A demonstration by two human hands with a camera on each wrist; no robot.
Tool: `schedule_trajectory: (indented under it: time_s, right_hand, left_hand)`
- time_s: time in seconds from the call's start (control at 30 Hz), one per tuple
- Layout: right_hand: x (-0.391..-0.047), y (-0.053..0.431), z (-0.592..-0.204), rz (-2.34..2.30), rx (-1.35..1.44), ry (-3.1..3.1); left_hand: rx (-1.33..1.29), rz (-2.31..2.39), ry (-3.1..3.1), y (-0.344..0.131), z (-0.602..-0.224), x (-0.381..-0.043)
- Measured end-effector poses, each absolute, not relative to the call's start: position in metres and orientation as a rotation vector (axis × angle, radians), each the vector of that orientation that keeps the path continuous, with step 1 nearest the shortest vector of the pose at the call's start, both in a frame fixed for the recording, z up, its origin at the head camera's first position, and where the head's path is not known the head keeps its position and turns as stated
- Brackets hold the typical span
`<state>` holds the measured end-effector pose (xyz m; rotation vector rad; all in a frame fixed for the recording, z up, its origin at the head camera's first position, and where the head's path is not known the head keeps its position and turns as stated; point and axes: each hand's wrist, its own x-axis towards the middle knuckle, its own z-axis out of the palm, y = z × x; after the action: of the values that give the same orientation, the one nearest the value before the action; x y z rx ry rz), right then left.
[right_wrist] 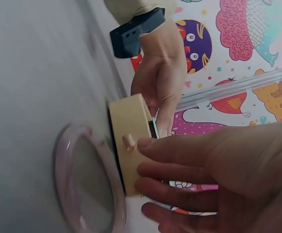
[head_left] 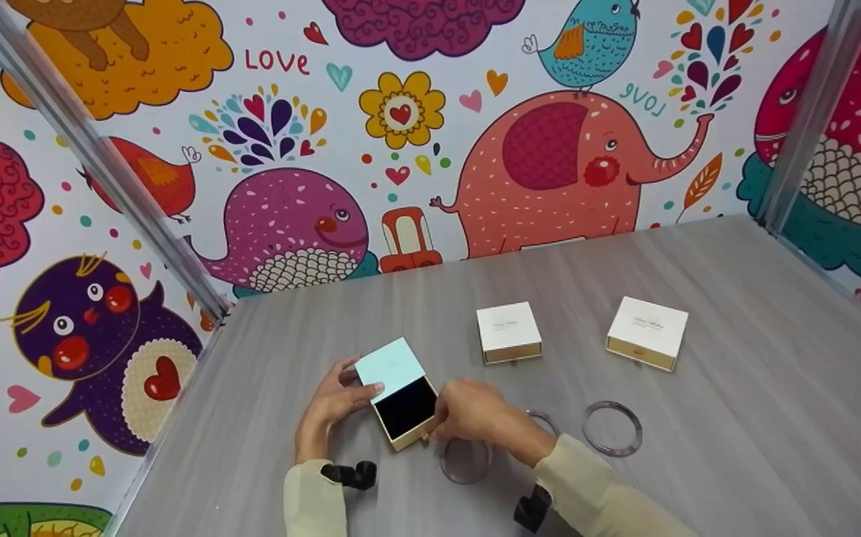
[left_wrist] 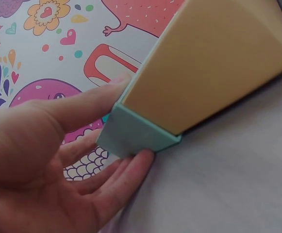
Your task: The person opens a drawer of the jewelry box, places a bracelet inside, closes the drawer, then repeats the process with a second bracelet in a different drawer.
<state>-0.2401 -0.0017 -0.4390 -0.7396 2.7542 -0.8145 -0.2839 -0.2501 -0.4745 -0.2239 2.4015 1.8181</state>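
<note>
My left hand [head_left: 332,406] grips the pale blue sleeve [head_left: 393,367] of a drawer-style gift box, thumb on top and fingers at its side. The cream drawer [left_wrist: 204,68] is pulled well out, and its black inside shows. At the drawer's front, my right hand [head_left: 479,418] has its thumb and fingers beside the small pull tab [right_wrist: 128,141]; in the right wrist view they lie loosely extended, with the tab not pinched. A translucent pinkish bangle [right_wrist: 63,165] lies on the table just below that hand. Behind the right wrist, a second bangle [head_left: 548,420] is partly hidden.
A third bangle [head_left: 612,428] lies farther right on the grey table [head_left: 744,328]. Two closed white-topped boxes [head_left: 509,328] [head_left: 647,328] stand behind. A wall with cartoon animals and metal posts [head_left: 124,194] borders the table.
</note>
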Motion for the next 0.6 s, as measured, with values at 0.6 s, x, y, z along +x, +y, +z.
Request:
schedule_trajectory:
  time_s: [0.6]
  right_hand:
    - [-0.238, 0.024, -0.458, -0.800, -0.840, 2.826]
  left_hand:
    - [-0.230, 1.803, 2.408, -0.250, -0.476, -0.285]
